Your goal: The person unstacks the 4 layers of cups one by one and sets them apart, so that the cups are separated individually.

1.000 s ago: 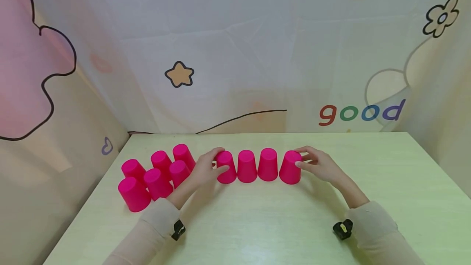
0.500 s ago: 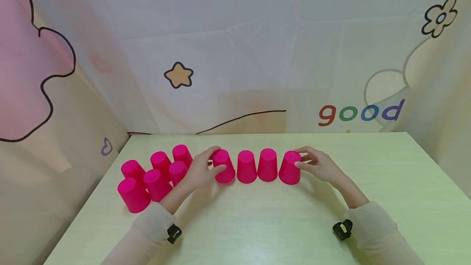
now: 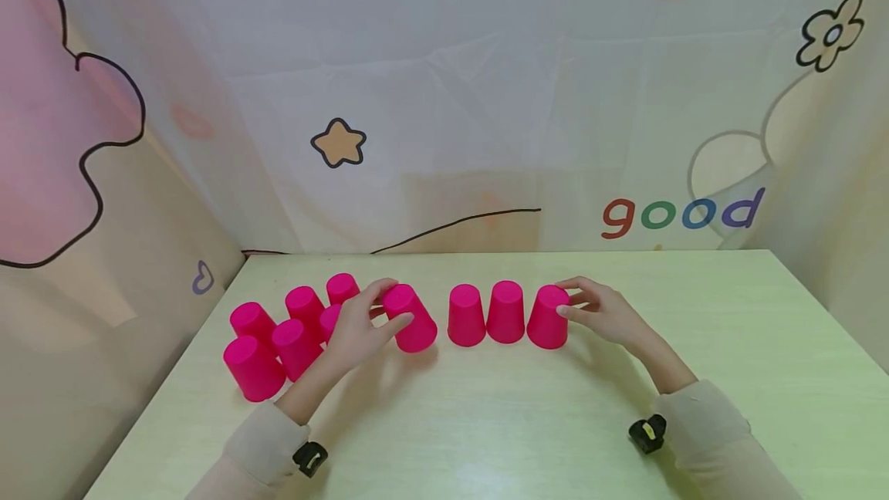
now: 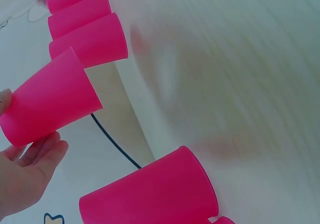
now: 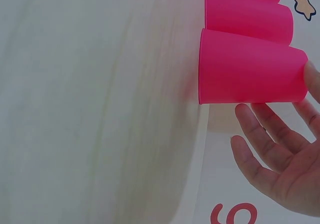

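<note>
My left hand (image 3: 354,336) grips a bright pink plastic cup (image 3: 413,322), upside down and tilted, between thumb and fingers near its closed end. In the left wrist view that cup (image 4: 52,99) hangs clear of the table, apart from the row. My right hand (image 3: 606,315) holds the rightmost upside-down cup (image 3: 547,319) with thumb and fingers at its upper right side; this cup (image 5: 252,69) stands on the table. Two more inverted cups stand between the hands, a left one (image 3: 466,316) and a right one (image 3: 505,313).
On the left of the pale table (image 3: 486,423), several more inverted pink cups (image 3: 254,369) stand grouped, partly behind my left hand and forearm. A printed cloth backdrop (image 3: 444,99) rises behind the table's far edge. Black wrist cameras sit on both sleeves.
My left hand has drawn the leftmost cup of the row away to the left, tilting it and opening a gap beside the others. My right hand and its cup have stayed in place.
</note>
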The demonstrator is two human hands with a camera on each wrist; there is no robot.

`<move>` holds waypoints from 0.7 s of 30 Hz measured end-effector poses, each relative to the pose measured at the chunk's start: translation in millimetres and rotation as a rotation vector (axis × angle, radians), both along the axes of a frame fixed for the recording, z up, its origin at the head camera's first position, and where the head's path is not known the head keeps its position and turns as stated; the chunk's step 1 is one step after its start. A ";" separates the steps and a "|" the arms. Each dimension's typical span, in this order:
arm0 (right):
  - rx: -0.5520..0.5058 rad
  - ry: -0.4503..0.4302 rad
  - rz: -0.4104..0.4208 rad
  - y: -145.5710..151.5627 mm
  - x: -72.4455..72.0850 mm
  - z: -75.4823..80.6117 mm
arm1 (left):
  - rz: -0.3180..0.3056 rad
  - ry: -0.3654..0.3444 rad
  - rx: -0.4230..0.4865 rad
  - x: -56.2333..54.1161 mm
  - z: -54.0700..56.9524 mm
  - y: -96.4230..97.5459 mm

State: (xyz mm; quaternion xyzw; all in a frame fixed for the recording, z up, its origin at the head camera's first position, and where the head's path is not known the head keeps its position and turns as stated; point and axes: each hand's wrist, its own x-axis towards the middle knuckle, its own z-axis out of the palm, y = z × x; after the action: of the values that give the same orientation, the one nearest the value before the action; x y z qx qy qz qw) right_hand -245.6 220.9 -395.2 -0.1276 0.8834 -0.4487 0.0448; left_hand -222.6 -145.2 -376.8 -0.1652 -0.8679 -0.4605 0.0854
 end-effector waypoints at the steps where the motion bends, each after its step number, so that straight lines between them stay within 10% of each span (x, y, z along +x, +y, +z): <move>1: 0.000 -0.001 0.001 0.1 -0.2 -0.4 | 0.006 0.000 0.006 1.9 0.6 -1.5; 21: -0.006 0.010 0.006 0.3 0.7 -1.5 | 0.054 -0.003 0.054 28.2 4.9 -29.9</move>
State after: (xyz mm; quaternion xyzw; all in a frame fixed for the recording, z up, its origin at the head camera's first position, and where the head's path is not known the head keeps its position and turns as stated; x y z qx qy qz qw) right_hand -244.9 221.3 -396.7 -0.1327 0.8820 -0.4504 0.0414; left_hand -194.4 -175.1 -372.0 -0.1387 -0.8595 -0.4815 0.1011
